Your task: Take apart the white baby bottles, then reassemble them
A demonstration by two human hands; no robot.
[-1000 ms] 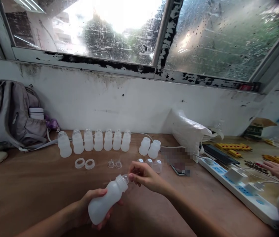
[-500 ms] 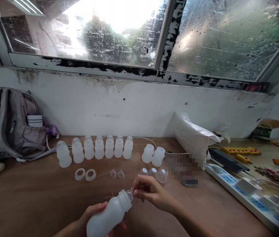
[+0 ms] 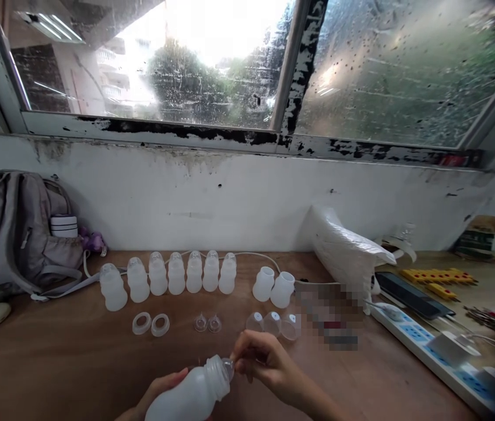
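My left hand (image 3: 156,393) is wrapped round a milky white baby bottle (image 3: 186,399), tilted with its neck toward the right. At the neck, a clear bottle nipple (image 3: 228,367) sticks out of the ring. The fingertips of my right hand (image 3: 265,358) pinch the nipple's tip. Whether the nipple is fully seated in the ring cannot be made out. Beyond my hands lie two white collar rings (image 3: 160,325), two loose clear nipples (image 3: 214,323) and three clear domed caps (image 3: 272,323). Two bottles without tops (image 3: 283,290) stand behind the caps.
Several capped bottles (image 3: 176,275) stand in a row toward the wall. A grey backpack (image 3: 14,234) sits at the left. To the right are a white plastic bag (image 3: 343,251), a power strip (image 3: 431,356) with plugs and cables, and a phone (image 3: 414,295).
The view has tilted up a little, so everything sits lower in it. The bottle lies slightly more level, and my right fingertips stay on the nipple.
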